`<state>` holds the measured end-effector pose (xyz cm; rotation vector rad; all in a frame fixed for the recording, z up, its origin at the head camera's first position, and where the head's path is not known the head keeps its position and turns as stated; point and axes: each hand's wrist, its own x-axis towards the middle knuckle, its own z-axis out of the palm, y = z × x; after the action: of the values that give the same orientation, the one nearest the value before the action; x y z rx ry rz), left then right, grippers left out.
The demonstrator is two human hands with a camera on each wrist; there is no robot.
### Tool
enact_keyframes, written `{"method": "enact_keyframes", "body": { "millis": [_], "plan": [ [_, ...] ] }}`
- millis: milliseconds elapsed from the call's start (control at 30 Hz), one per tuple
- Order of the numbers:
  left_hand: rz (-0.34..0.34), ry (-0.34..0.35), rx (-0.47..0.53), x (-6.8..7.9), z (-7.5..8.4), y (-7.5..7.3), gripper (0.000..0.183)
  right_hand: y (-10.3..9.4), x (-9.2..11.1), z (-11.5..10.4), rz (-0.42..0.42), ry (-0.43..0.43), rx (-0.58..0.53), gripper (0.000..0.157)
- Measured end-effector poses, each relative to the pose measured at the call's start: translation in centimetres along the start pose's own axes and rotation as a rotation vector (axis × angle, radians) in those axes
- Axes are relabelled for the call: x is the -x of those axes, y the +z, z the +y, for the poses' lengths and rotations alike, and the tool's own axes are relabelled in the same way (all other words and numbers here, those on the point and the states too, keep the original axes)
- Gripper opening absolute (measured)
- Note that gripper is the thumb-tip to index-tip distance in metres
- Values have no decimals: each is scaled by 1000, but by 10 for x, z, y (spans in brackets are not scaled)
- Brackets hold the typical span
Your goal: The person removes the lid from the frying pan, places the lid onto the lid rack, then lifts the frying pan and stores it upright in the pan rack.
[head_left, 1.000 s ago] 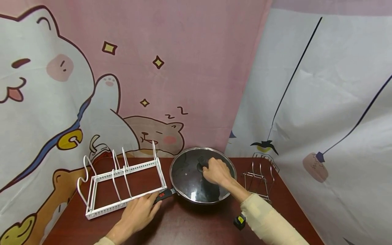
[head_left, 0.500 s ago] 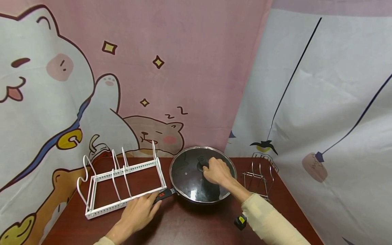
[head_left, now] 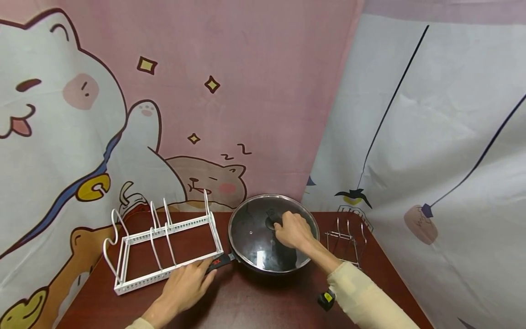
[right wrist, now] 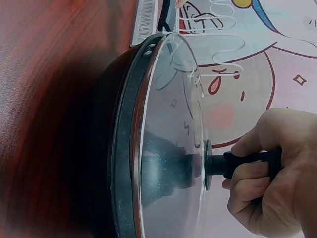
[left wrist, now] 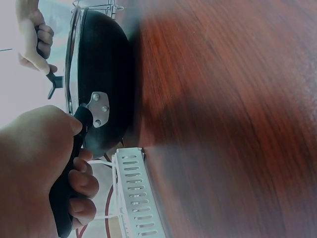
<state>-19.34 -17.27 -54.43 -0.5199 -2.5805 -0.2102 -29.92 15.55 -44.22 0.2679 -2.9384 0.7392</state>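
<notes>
Fingertips (left wrist: 84, 183) under panhandle (left wrist: 61, 198), left-wrist view only

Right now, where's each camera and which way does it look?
Head: on the head, facing forward and down at the glass lid; left hand and right hand show.
Left wrist: on that wrist, facing the pan; left hand grips its handle, right hand beyond.
Right wrist: on that wrist, facing the lid knob the right hand grips.
Both wrist views share pan, glass lid and white rack.
</notes>
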Motion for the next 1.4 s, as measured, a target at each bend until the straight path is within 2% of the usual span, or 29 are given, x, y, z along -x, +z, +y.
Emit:
{"method": "enact_keyframes", "body": {
  "millis": [267, 700, 1100, 1300, 1400],
  "plan": [
    [6, -2, 5, 1, 0, 2, 32, -4, 3, -2, 9, -17, -6, 34],
    [3, -3, 0, 2, 0, 2, 32, -6, 7, -2, 73, -48, -20, 27],
    [4, -3, -1, 2, 0, 2, 32, -10, 15, -2, 109, -44, -75, 22],
    [21, 17, -9, 1, -1, 2, 32, -10, 17, 0, 122, -39, -76, 42],
    [13, 13, -7, 1, 0, 2, 32, -10, 18, 0, 131, -41, -80, 45]
  ]
}}
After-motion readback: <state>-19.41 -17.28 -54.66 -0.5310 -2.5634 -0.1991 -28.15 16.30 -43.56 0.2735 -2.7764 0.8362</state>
